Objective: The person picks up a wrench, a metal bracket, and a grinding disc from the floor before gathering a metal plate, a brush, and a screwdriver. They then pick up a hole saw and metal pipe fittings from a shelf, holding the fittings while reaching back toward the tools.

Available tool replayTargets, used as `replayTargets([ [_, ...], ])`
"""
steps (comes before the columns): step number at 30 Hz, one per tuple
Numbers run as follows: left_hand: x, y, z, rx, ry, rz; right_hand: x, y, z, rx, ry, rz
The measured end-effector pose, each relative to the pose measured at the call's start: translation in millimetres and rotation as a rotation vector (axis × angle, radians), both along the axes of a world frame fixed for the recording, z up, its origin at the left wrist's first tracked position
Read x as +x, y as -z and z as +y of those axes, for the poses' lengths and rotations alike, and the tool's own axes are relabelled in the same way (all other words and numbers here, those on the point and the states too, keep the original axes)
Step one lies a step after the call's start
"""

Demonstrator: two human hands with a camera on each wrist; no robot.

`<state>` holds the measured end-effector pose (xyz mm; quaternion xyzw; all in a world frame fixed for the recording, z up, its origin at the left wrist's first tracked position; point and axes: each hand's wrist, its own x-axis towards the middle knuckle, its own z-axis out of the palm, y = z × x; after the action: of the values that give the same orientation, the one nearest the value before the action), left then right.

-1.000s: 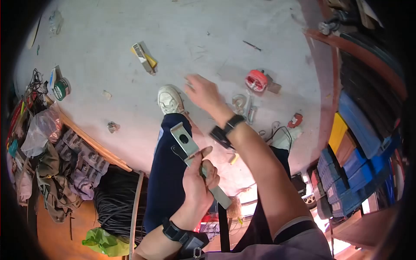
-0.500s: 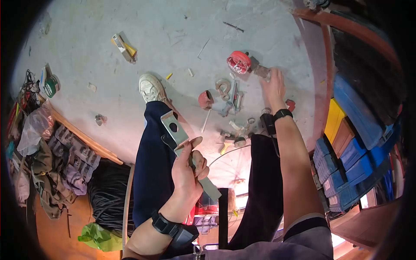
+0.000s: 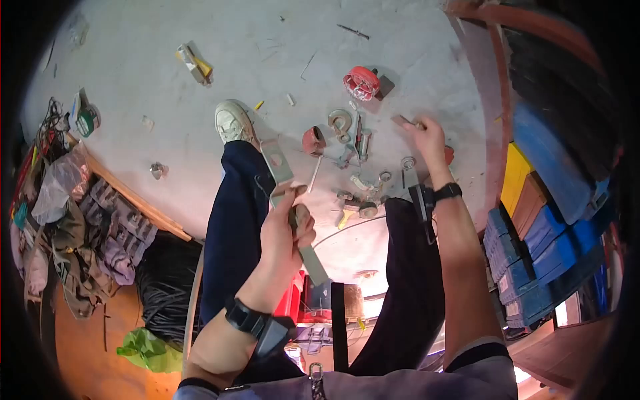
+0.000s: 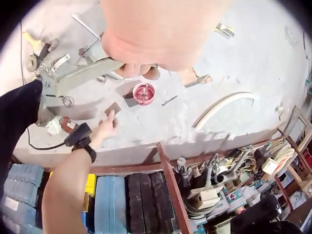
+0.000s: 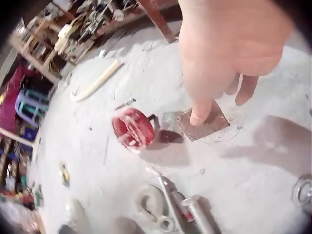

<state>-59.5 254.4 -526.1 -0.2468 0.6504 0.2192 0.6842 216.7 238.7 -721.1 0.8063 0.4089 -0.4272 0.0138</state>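
My left hand point(image 3: 280, 237) grips a bent flat metal bracket point(image 3: 313, 265) with a round hole near its upper end, held above the floor between the legs. In the left wrist view, the bracket's long grey strip point(image 4: 80, 77) runs out leftward from the fingers. At the right, my right hand point(image 3: 430, 141) pinches a small thin brown square piece point(image 5: 208, 127), thumb lying on its face. Close beyond it on the floor sits a red round cup-like container point(image 3: 361, 83) with whitish smears inside. A rusty hook point(image 3: 340, 125) and metal bolts point(image 3: 363, 143) lie nearer the legs.
A reddish pipe-like piece point(image 3: 313, 141) and a yellow-handled brush point(image 3: 345, 219) lie on the floor. Blue cases point(image 3: 517, 267) stand along the right side. A black cable coil point(image 3: 167, 287) and crumpled cloths point(image 3: 70, 267) sit at the left.
My right hand reached out to the right, took hold of the brown square piece beside the red container and drew it back toward me. My left hand keeps its grip on the bracket.
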Motion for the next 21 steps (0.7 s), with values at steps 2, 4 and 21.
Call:
replayTargets([
  [2,1.0,5.2,-9.8,0.051,-0.044,-0.009,6.2,-29.2,-8.7,0.020,-0.055,0.007],
  [4,4.8,6.1,-17.8,0.064,-0.036,-0.006,15.9,-61.7,-13.3,0.047,-0.114,0.003],
  [21,-67.6,97.1,79.8,0.517,0.997,0.304,44.9,-109.7,-29.3,0.393,-0.151,-0.191],
])
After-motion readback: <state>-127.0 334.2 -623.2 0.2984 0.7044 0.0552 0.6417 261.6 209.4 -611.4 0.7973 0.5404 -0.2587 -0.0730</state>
